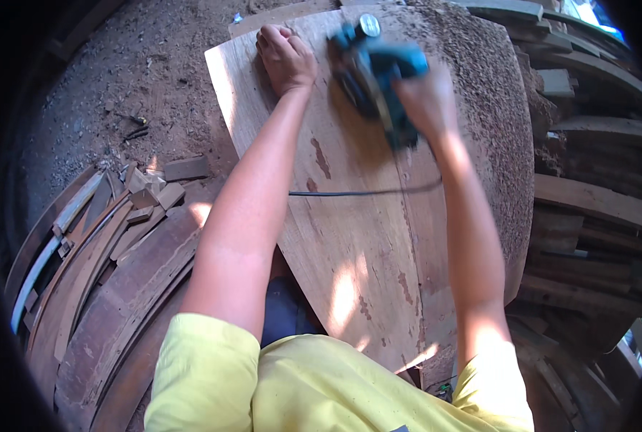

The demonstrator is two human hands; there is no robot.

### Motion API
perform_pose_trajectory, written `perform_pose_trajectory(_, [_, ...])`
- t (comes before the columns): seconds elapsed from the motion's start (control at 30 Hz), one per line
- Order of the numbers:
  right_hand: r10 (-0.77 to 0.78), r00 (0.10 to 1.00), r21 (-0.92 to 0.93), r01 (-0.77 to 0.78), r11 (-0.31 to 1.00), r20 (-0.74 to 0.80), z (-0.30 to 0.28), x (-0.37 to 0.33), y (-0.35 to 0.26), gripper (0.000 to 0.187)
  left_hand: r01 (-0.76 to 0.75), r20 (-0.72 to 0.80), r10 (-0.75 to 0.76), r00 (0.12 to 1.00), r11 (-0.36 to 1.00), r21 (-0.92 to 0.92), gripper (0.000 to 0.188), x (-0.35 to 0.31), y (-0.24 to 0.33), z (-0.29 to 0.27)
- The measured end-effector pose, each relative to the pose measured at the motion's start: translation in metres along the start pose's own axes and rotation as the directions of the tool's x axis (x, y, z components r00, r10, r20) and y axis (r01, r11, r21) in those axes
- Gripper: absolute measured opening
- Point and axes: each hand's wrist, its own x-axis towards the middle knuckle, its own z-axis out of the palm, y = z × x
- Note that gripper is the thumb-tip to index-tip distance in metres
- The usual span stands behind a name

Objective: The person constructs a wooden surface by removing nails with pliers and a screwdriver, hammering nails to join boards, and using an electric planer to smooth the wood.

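Note:
A teal electric hand planer (380, 68) with a round silver-topped front knob stands on a wide wooden board (349, 245). My right hand (430, 101) is wrapped round its rear handle, and both are blurred. The planer's sole is hidden from above. My left hand (286, 61) rests on the far left part of the board, its fingers curled into a loose fist, apart from the planer. Dark brown patches (321, 158) mark the board's surface. A black cord (364, 193) crosses the board below the planer.
Wood shavings (490, 108) cover the board's right side. Stacked planks (594, 187) lie along the right. Offcuts (148, 198) and long boards (119, 317) are piled at the left. A dark tool-like object (136, 129) lies on the dusty ground.

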Motion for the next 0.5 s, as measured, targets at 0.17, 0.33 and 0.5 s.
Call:
perform_pose_trajectory(0.17, [0.181,0.983,0.042,-0.181,0.983,-0.002,-0.08,-0.227,0.053,0.06,-0.487,0.403,0.398,0.824,0.861,0.145,0.044,-0.031,0.027,-0.022])
perform_pose_trajectory(0.33, [0.414,0.91,0.107,-0.41,0.906,-0.026,-0.148,-0.458,0.108,0.068,-0.724,0.816,0.381,0.435,0.687,0.065,0.067,-0.17,0.09,-0.073])
perform_pose_trajectory(0.5, [0.591,0.806,-0.007,-0.592,0.806,-0.037,-0.197,-0.658,0.149,0.067,-0.669,0.782,0.182,0.597,0.651,0.359,0.073,-0.252,0.111,-0.132])
